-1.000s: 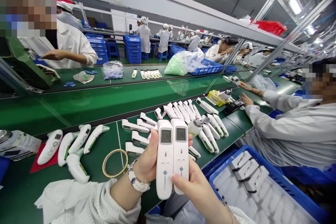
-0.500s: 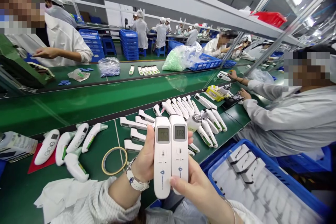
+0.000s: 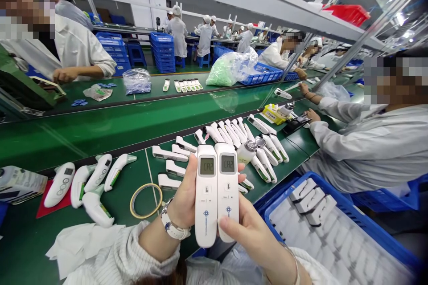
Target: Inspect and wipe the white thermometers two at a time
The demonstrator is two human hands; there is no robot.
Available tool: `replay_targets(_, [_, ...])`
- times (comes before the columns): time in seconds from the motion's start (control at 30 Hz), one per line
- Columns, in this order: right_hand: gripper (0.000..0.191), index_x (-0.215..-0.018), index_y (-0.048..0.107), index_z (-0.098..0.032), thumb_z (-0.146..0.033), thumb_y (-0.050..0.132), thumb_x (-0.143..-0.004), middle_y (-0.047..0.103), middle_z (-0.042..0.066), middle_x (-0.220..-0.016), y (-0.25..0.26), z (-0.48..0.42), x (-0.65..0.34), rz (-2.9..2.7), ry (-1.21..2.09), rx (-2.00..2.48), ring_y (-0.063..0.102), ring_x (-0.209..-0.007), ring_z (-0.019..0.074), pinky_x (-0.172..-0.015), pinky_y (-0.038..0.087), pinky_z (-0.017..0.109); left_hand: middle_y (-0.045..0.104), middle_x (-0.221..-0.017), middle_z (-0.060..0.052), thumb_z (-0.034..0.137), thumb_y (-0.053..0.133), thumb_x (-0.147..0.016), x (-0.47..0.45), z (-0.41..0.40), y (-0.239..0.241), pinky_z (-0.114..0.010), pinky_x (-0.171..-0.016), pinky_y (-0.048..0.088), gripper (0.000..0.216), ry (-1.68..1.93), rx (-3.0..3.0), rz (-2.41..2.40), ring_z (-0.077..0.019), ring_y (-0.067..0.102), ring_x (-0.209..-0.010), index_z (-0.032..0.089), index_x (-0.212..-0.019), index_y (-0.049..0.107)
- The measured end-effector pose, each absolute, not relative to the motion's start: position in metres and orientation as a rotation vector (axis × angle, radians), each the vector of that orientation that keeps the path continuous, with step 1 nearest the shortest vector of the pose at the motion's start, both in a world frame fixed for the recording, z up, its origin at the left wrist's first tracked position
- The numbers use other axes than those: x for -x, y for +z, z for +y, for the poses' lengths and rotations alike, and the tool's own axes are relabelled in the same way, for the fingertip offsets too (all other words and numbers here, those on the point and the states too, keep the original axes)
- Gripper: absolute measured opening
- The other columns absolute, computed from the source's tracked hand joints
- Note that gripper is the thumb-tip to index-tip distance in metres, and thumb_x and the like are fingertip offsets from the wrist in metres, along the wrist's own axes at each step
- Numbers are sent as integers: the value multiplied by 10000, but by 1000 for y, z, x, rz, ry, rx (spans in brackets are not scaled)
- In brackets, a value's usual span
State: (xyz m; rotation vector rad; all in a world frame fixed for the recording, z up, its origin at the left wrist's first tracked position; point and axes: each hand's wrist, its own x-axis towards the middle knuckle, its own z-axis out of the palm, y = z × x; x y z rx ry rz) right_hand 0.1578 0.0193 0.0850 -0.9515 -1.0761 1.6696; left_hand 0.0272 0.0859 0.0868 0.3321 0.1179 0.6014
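Note:
Two white infrared thermometers stand side by side in front of me, the left thermometer (image 3: 206, 220) touching the right thermometer (image 3: 228, 202). Both grey displays face me and seem to read "CA2". My left hand (image 3: 183, 202), with a watch at the wrist, is closed around the upper part of the pair; fingertips show past the right edge. Lower down, my right hand (image 3: 250, 222) grips the right thermometer, its thumb on the front near the bottom end. Behind them, several more white thermometers (image 3: 170, 153) lie on the green table (image 3: 123, 236).
Left of my hands lie a tape roll (image 3: 133, 202), white paper (image 3: 80, 245) and several curved thermometers (image 3: 96, 207). A metal-topped bottle (image 3: 246, 152) stands behind. At right is a blue crate (image 3: 371, 236) of white parts, with a co-worker (image 3: 364, 142) seated beyond.
The left thermometer's display has become clearer, showing "CA2". Both hands keep their grip, with only a slight shift in view. At far left, a co-worker's hand has lowered.

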Motion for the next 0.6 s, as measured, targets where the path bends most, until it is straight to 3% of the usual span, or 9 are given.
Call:
replay_targets(0.1, [409, -1181, 562, -263, -481, 571, -836, 635, 58, -1139, 79, 23, -156, -900, 1705, 914, 610, -991, 233, -804, 503, 353, 669, -1079, -150, 766, 251, -769, -29, 88, 89, -324, -871, 438, 925, 616, -275, 155, -227, 611, -976, 30, -1279, 482])
replay_targets(0.3, [547, -1074, 633, -232, -666, 513, -764, 683, 86, -952, 66, 29, -150, -712, 1659, 970, 630, -735, 234, -647, 516, 378, 683, -1038, -165, 759, 272, -772, -30, 93, 88, -328, -848, 456, 933, 599, -197, 213, -225, 634, -932, 2, -1284, 463])
replay_targets(0.5, [588, -1092, 601, -225, -696, 488, -758, 607, 77, -1206, 65, 32, -150, -715, 1709, 958, 621, -945, 252, -786, 507, 379, 666, -1074, -183, 714, 330, -796, -29, 97, 87, -351, -869, 453, 885, 605, -144, 207, -240, 630, -951, -17, -1280, 455])
replay_targets(0.6, [605, -1143, 576, -229, -691, 481, -765, 587, 73, -1240, 63, 33, -149, -703, 1697, 969, 587, -1045, 268, -807, 507, 379, 657, -1097, -183, 696, 365, -797, -29, 98, 85, -355, -881, 451, 864, 612, -118, 207, -247, 625, -965, -20, -1270, 462])
